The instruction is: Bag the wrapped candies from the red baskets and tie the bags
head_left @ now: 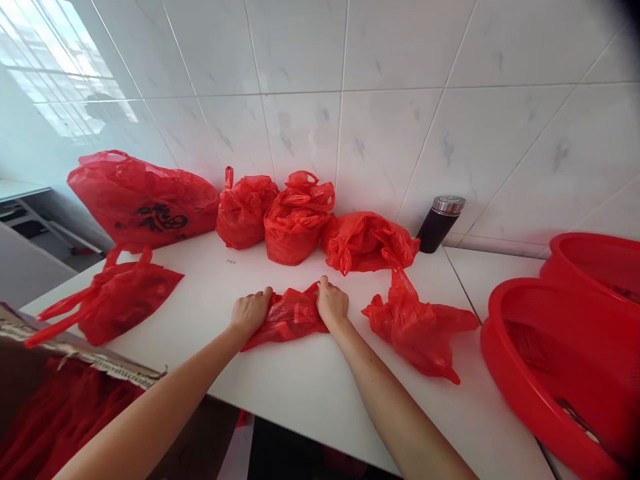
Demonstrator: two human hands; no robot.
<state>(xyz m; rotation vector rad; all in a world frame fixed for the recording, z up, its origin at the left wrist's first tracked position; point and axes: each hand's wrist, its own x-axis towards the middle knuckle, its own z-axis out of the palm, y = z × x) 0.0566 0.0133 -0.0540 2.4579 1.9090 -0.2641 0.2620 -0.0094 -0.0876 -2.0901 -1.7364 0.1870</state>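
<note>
In the head view a red plastic bag (293, 317) lies on the white table between my two hands, with something inside it that I cannot make out. My left hand (253, 311) is closed on the bag's left side. On the opposite side, my right hand (333, 300) pinches the upper right edge. To the right rests another red plastic bag (420, 333), its handles loose. A similar filled bag (127, 297) lies at the left, handles pointing toward the table's edge.
Along the tiled wall stand a large red bag (150, 207) with black lettering, several bunched red bags (297, 227) and a dark flask (439, 227). Red plastic baskets (510, 333) occupy the right. A cardboard box (95, 360) holding red material sits at the lower left.
</note>
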